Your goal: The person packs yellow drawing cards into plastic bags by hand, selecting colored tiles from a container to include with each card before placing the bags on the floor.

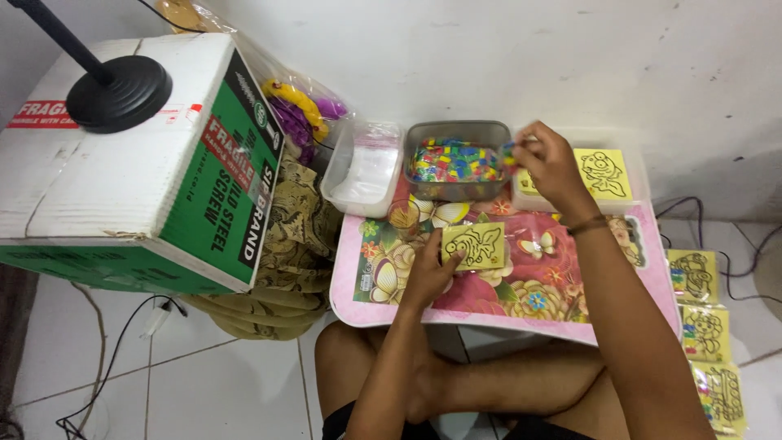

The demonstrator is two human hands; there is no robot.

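Big green-and-white cardboard box (138, 163) under a black lamp base (119, 94), patterned cloth (297, 236) beside it.

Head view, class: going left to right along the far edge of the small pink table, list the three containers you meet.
Clear plastic tub of small bags → grey plastic tub of colourful small pieces → clear tub of yellow picture cards, under the right hand.
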